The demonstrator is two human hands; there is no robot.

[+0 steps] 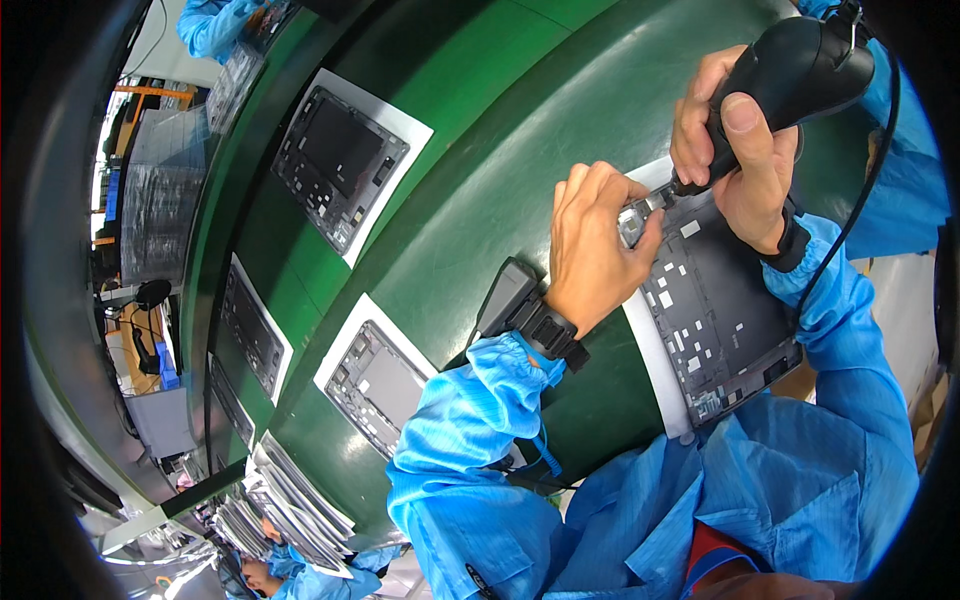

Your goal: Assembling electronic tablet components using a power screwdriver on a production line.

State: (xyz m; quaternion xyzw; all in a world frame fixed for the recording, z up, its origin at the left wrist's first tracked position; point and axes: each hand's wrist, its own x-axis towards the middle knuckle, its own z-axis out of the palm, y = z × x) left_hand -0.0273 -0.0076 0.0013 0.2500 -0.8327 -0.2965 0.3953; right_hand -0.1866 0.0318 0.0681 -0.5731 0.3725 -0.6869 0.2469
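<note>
In front of me a black tablet housing (735, 305), dotted with white pads, lies on a white sheet (655, 375). My right hand (745, 160) is wrapped round a black corded electric screwdriver (795, 75). Its tip points down at the far edge of the housing, by the fingertips of my left hand (597, 235). Between the thumb and forefinger of that hand sits a small silver part (632, 225) at the housing's far left corner. What lies right under the screwdriver tip is too small to make out.
More tablet housings lie on white sheets: one (375, 385) to the left on the green table (450, 225), others (335, 160) on the green belt beyond. A stack of sheets (295, 505) stands lower left. The screwdriver's cable (868, 185) hangs by my right arm. Other people's blue sleeves (212, 28) show nearby.
</note>
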